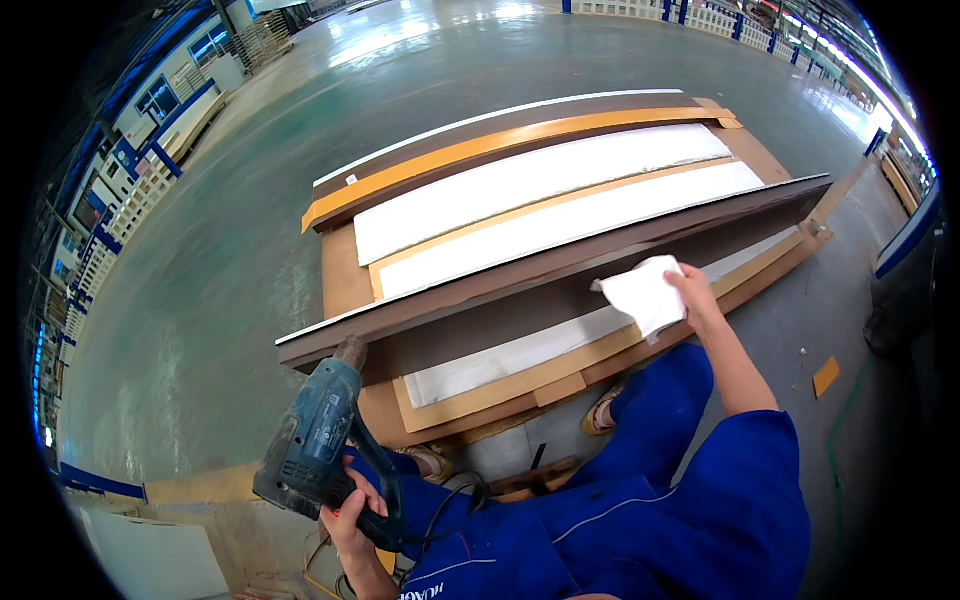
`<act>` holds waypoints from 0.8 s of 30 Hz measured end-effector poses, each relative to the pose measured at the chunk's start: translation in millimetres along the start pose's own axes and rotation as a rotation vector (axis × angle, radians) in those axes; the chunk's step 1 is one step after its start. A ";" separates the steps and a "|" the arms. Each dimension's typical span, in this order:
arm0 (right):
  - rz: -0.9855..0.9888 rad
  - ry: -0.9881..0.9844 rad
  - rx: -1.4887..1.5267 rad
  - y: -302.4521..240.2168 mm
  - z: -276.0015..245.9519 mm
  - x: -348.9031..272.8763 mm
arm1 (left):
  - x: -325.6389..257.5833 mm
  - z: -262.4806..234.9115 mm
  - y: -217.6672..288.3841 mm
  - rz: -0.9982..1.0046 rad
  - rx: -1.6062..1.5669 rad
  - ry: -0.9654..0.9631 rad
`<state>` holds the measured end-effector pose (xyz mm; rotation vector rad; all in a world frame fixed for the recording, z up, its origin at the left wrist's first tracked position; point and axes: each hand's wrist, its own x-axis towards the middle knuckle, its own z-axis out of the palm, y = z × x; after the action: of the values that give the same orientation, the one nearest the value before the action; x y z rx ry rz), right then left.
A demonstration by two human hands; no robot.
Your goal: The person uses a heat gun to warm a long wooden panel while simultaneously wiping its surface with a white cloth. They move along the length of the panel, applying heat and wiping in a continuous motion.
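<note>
My left hand (352, 515) grips the handle of a blue-green heat gun (318, 425), whose metal nozzle is close to the left end of a long dark brown panel (480, 302). I cannot tell whether nozzle and panel touch. The panel has a thin white edge and stands tilted across the stack in front of me. In my right hand (692, 290) is a crumpled white cloth (645, 298), pinched at its upper right corner and hanging before the panel's near side, toward its right half.
Under and behind the panel lie white padded strips (540, 190), a cardboard base (345, 270) and an orange-yellow strip (520, 135). A black cord (450, 508) runs by my legs. An orange scrap (826, 377) lies on the grey floor at right. White fencing (655, 10) stands far off.
</note>
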<state>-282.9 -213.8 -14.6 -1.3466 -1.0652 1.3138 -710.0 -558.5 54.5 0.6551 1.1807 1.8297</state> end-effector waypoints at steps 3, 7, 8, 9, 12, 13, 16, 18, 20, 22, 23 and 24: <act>-0.345 0.182 -0.170 -17.9 -16.2 16.9 | 3.1 1.0 -1.7 0.007 -0.007 0.004; -0.766 0.358 -0.797 -42.8 10.9 26.2 | 9.1 9.4 -0.4 -0.038 0.006 0.010; -0.858 0.357 -0.967 -42.0 16.8 30.9 | 10.5 14.4 -0.8 -0.052 0.008 0.010; -0.805 0.212 -0.989 -41.3 28.6 31.7 | 11.0 16.9 0.0 -0.060 0.014 0.014; -0.776 0.065 -1.161 -24.6 51.2 38.3 | 9.8 14.1 -4.5 -0.106 0.073 -0.016; -0.800 -0.011 -1.152 -22.7 55.9 36.3 | 10.4 14.0 -4.3 -0.115 0.069 -0.029; -1.023 -0.157 -1.127 -23.3 68.9 28.3 | 15.4 26.3 -5.3 -0.066 0.168 0.112; -0.954 -0.269 -1.133 -21.3 64.2 31.0 | 16.7 24.4 -7.0 -0.086 0.157 0.109; -0.980 -0.345 -1.087 -23.8 62.5 31.9 | 19.3 24.7 -7.6 -0.097 0.149 0.088; -0.989 -0.428 -1.127 -26.5 68.2 32.9 | 23.2 21.6 -5.5 -0.149 0.163 0.030; -0.991 -0.470 -1.127 -29.8 76.4 27.9 | 23.2 19.9 -7.4 -0.170 0.156 0.036; -0.993 -0.512 -1.126 -33.3 85.9 23.7 | 22.7 18.1 -8.8 -0.192 0.149 0.041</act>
<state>-366.6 -180.1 15.4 -0.8602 -2.6111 0.2043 -704.3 -528.7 53.8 0.5679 1.3686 1.6134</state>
